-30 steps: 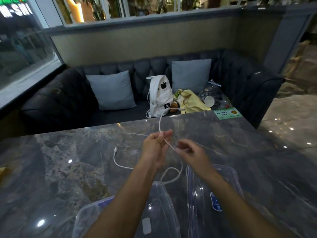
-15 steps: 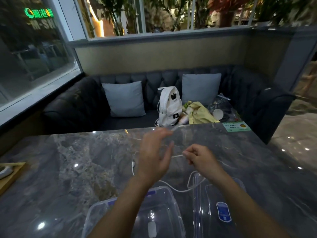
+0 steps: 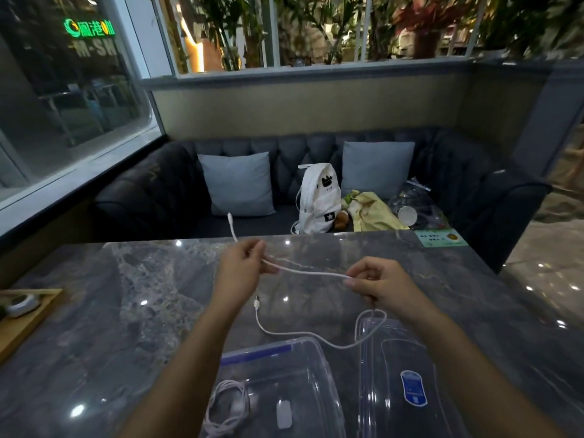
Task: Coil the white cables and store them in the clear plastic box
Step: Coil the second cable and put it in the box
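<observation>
A thin white cable (image 3: 311,272) stretches between my two hands above the dark marble table (image 3: 126,311). My left hand (image 3: 243,263) pinches it near one end, and that plug sticks up past my fingers. My right hand (image 3: 376,282) grips it further along. The rest of the cable hangs in a loop onto the table and over the box lid (image 3: 407,380), and its other plug lies on the table. The clear plastic box (image 3: 303,358) stands open below my arms. A coiled white cable (image 3: 227,406) lies inside it.
A wooden tray (image 3: 25,324) with a small dish sits at the table's left edge. A green card (image 3: 441,238) lies at the far right corner. Behind the table is a dark sofa with two grey cushions, a white backpack (image 3: 319,200) and a yellow cloth.
My hands have drawn apart, pulling a length of the cable straight between them. My left hand, open half a second ago, now pinches the cable near its plug.
</observation>
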`<state>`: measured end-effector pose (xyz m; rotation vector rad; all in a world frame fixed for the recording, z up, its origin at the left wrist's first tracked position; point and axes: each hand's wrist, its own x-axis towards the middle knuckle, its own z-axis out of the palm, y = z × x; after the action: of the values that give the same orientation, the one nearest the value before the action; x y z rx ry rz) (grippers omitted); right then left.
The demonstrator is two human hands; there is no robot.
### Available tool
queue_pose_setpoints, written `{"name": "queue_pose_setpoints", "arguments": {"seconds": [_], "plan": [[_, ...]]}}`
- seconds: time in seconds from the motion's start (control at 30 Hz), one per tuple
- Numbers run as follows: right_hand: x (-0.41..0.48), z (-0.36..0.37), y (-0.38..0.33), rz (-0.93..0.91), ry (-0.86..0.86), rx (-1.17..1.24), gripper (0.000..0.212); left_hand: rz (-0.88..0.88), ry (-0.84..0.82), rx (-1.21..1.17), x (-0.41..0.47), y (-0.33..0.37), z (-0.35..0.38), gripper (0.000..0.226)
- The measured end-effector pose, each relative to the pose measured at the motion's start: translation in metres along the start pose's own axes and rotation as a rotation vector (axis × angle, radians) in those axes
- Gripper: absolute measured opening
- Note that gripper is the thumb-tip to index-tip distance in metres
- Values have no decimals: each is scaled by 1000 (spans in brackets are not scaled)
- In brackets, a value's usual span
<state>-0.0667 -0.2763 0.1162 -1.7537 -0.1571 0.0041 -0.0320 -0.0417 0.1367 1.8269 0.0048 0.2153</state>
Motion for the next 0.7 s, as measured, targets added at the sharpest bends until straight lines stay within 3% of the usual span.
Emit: {"name": "queue_pose_setpoints", "arguments": {"seconds": [0.1,0.17,0.23,0.3,0.37,0.47,0.53,0.57,0.63,0.7], "plan": [[1,-5,-2,22,-26,29,8,-107,-54,-271,18,13,-22,36],[3,-5,-5,14,3,26,9,-149,-137,-280,28,17,-39,47],[7,-5,-9,-10,81,0,13,-95,-117,143,32,17,-55,13],[12,-4,-16,-61,140,-77,16,-96,-80,656,32,13,-63,23],[19,-2,-23,-130,193,-158,17,-185,-286,852,24,10,-59,31],[27,-1,-35,-174,229,-148,19,-358,-716,1008,2,7,-49,22],[31,0,-41,-210,189,-165,20,-457,-935,1033,-11,5,-43,43],[32,1,-44,-225,154,-211,20,-450,-962,983,-13,4,-40,49],[32,7,-47,-230,57,-343,18,-261,-795,780,-12,8,-31,50],[31,17,-49,-233,-37,-424,15,72,-456,622,-11,15,-22,59]]}}
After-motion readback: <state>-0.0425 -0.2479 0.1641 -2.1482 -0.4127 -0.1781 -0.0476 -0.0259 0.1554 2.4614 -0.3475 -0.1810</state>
